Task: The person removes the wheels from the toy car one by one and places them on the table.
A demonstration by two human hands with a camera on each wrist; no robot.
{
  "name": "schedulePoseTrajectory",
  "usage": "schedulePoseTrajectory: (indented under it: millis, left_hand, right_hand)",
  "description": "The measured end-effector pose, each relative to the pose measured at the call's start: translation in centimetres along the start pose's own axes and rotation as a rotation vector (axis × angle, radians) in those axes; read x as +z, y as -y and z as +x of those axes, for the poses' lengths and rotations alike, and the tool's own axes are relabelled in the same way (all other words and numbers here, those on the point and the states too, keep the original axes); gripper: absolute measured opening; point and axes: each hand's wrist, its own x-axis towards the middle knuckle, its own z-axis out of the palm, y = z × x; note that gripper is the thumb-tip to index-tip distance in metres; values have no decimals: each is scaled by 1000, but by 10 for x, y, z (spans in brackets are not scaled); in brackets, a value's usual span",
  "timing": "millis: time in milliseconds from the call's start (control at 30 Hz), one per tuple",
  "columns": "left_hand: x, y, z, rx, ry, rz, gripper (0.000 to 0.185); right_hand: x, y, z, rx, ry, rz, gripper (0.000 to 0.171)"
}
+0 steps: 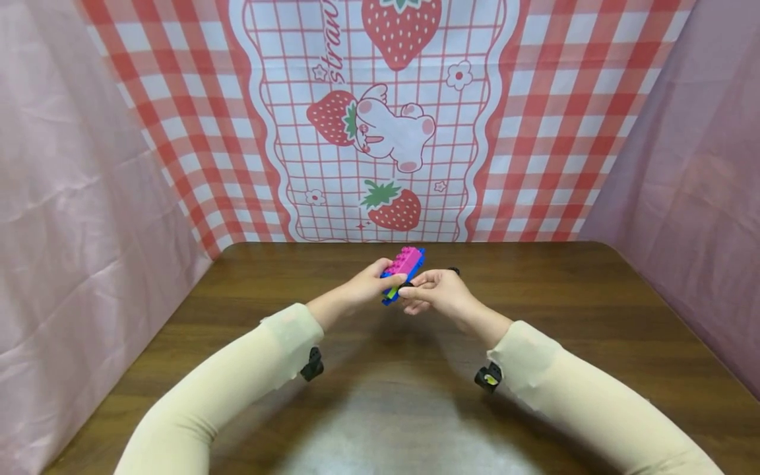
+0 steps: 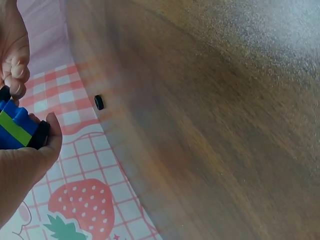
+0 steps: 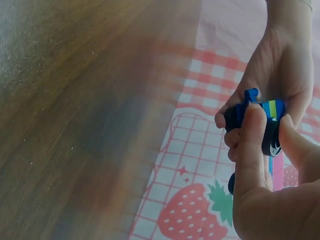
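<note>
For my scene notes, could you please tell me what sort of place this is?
Probably a small staged tabletop booth rather than a lived-in room: a brown wooden table enclosed by pink cloth side drapes and a red-checked strawberry backdrop. Over it, both hands hold a toy-brick model.

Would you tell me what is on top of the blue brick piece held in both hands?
A pink brick sits on the blue brick piece, held by the left hand and right hand. Fingers cover the middle, so the join there cannot be seen.

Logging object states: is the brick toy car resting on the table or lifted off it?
Lifted off. Both hands hold the brick toy car above the table; a loose black wheel lies on it.
</note>
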Motion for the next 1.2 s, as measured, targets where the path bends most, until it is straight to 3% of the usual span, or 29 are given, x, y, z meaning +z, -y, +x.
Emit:
schedulePoseTrajectory:
  millis: [100, 367, 567, 1200]
  left_hand:
    - [1, 0, 1, 4, -7, 0, 42]
    - [-2, 0, 6, 28, -38, 29, 42]
    - [-4, 2, 5, 41, -34, 22, 40]
    - [-6, 2, 4, -30, -17, 55, 44]
  right_hand:
    - [-1, 0, -1, 6, -56, 67, 22]
    - [-5, 7, 0, 24, -153, 118, 26]
    - [-14, 10, -1, 42, -172, 182, 32]
    - [-44, 4, 1, 81, -229, 238, 41]
